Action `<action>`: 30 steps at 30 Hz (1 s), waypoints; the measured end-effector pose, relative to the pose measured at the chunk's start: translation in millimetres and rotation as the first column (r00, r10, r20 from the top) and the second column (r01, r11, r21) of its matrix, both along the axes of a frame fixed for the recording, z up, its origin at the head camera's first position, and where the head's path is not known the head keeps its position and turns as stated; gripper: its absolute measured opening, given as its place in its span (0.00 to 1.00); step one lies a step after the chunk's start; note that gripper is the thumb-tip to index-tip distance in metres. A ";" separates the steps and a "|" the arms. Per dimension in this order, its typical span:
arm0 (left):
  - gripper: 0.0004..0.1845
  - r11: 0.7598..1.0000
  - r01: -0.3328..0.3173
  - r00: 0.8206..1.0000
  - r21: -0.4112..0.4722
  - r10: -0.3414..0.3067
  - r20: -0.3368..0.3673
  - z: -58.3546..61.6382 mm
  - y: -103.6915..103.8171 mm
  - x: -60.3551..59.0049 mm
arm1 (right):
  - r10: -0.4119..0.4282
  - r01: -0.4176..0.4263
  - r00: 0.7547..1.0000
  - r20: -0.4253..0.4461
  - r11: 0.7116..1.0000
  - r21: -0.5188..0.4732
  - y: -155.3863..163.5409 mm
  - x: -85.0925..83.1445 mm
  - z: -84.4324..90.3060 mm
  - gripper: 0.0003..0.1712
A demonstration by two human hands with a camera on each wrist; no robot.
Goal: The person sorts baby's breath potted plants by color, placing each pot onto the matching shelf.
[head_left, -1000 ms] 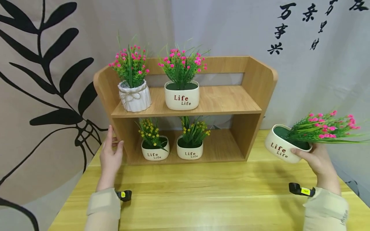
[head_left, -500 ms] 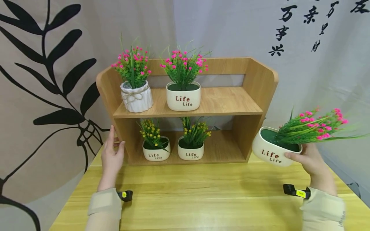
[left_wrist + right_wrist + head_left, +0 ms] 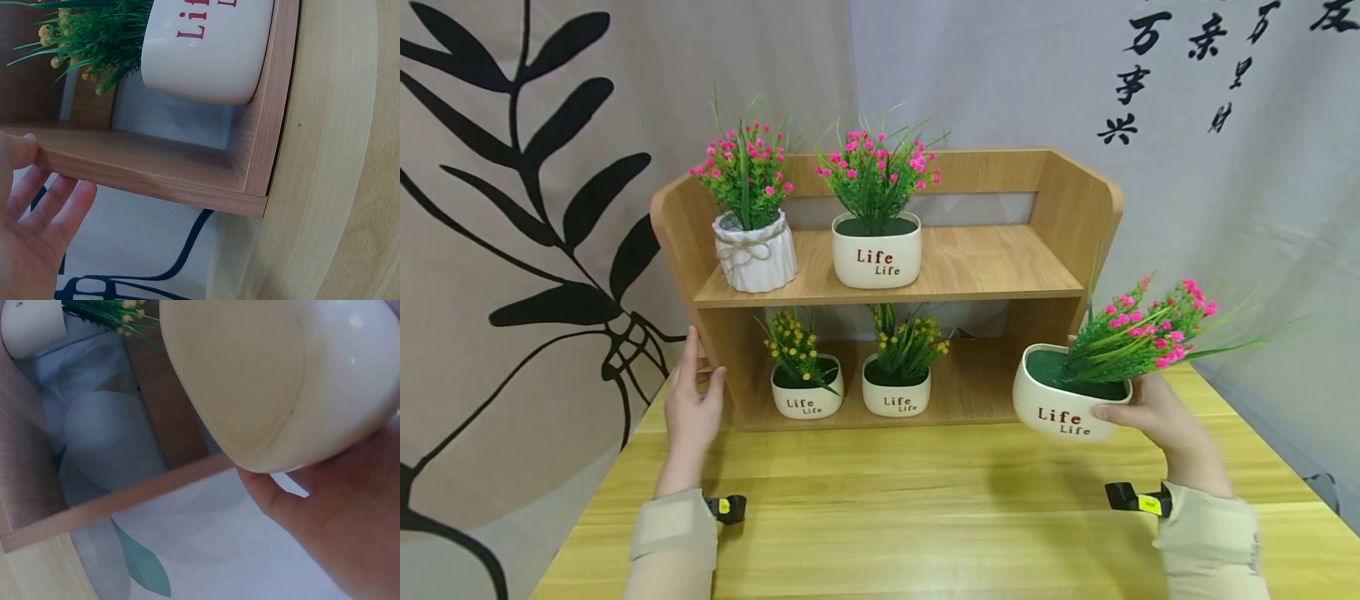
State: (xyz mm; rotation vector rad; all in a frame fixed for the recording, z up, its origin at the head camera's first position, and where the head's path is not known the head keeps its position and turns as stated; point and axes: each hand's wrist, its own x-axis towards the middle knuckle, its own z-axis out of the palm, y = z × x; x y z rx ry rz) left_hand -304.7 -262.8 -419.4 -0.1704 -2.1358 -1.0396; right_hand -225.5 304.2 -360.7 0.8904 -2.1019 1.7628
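My right hand [image 3: 1167,421] grips a white oval flower pot [image 3: 1033,400] by its right side, thumb on the front near the word "Life". Pink flowers [image 3: 1161,325] and green grass lean out of it to the right. The pot is held tilted above the table, in front of the shelf's lower right end; its pale underside shows in the right wrist view. At the left end of the wooden shelf [image 3: 887,297], my left hand [image 3: 694,412] holds the side panel [image 3: 144,178], thumb at the front edge and fingers along the outer face.
On the upper board stand a white twine-tied pot [image 3: 756,258] and a white "Life" pot [image 3: 877,260], both with pink flowers. Below are two smaller pots, left [image 3: 807,400] and right [image 3: 896,398], with yellow flowers. A printed curtain [image 3: 970,75] hangs behind the wooden table [image 3: 880,517].
My right hand has carried the pink-flowered pot leftward and slightly down, toward the shelf's right end, and the pot has become more upright. My left hand stays at the side panel.
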 end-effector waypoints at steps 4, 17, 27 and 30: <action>0.43 1.000 -0.008 1.000 0.003 0.008 0.007 1.6 1.0 0.0 | 0.024 -0.024 1.000 -0.006 0.999 0.042 -6.2 -2.3 -1.6 0.55; 0.42 1.000 -0.006 1.000 0.005 0.006 0.004 -1.8 3.5 -1.4 | 0.113 -0.090 0.986 -0.124 0.979 0.182 -20.4 -11.4 16.7 0.57; 0.42 1.000 -0.013 0.999 -0.010 0.013 -0.031 -2.6 -0.6 -1.1 | 0.198 -0.159 0.949 -0.244 0.972 0.171 -31.1 -22.0 54.8 0.52; 0.42 1.000 -0.008 1.000 -0.003 0.008 -0.029 -2.1 -0.4 -1.1 | 0.170 -0.131 0.945 -0.281 0.980 0.152 -32.6 -23.5 66.2 0.52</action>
